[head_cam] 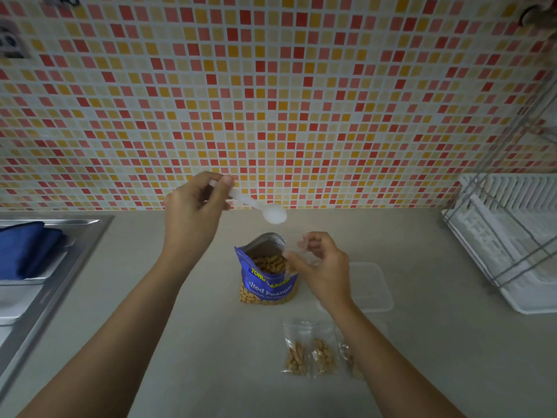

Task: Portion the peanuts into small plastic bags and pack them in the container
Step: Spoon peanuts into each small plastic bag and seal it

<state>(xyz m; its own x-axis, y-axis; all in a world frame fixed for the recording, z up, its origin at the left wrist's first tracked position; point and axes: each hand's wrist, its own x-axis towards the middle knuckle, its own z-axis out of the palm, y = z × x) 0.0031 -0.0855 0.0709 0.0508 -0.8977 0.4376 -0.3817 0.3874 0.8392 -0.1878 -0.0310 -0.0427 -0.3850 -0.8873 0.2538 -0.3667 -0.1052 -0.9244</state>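
Note:
A blue bag of salted peanuts [268, 286] stands open on the counter, with nuts visible inside. My left hand [196, 206] pinches the handle of a white plastic spoon [265, 210], whose bowl hovers above and behind the bag's mouth. My right hand [321, 267] holds a small clear plastic bag [297, 251] beside the peanut bag's right edge. Three small filled bags of peanuts [313, 351] lie side by side near the front, the rightmost partly hidden by my right forearm. A clear plastic container [373, 285] lies right of my right hand.
A steel sink [60, 267] with a blue cloth [27, 248] is at the left. A white dish rack [509, 236] stands at the right edge. An orange and red mosaic tile wall [271, 86] backs the beige counter [196, 327].

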